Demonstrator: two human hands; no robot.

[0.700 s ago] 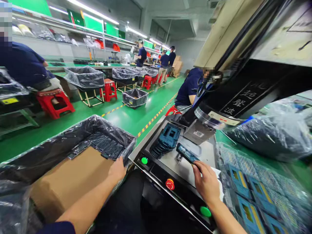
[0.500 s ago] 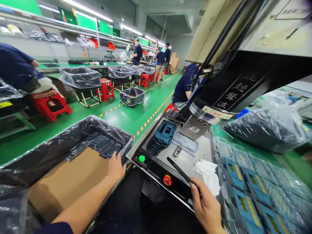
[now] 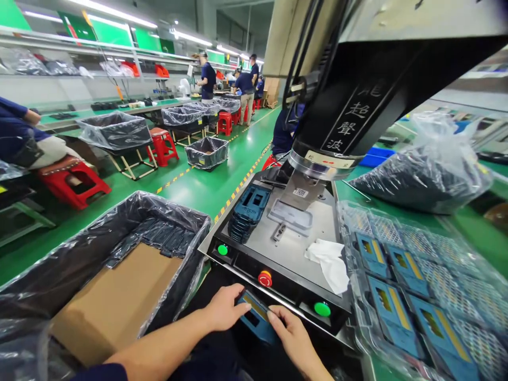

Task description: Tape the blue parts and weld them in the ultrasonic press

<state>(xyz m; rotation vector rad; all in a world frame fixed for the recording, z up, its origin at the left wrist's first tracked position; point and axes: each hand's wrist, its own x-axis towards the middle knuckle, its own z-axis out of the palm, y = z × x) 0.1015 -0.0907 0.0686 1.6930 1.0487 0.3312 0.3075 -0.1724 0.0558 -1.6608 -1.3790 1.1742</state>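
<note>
Just in front of the machine's edge, a blue plastic cover (image 3: 260, 327) with a dark window and a yellow strip is held low over my lap. My left hand (image 3: 227, 309) grips its left side, thumb on top. On the opposite edge, my right hand (image 3: 291, 330) pinches it between thumb and fingers; the fingertips underneath are hidden. The machine's metal base plate (image 3: 291, 264) lies just beyond, with a stack of dark blue plastic covers (image 3: 250, 206) on its left and a pale clear fixture (image 3: 291, 217) under the press head.
A red stop button (image 3: 265, 279) sits between green buttons (image 3: 322, 309) on the front panel. White cloth (image 3: 329, 264) lies at right. Clear trays (image 3: 391, 312) hold blue covers. A plastic-lined bin (image 3: 166, 296) with cardboard stands left. The black press head (image 3: 337, 121) overhangs the plate.
My left hand has left the bin's edge and come right to the blue cover. My right hand has moved left and down from over the panel; the view has shifted right.
</note>
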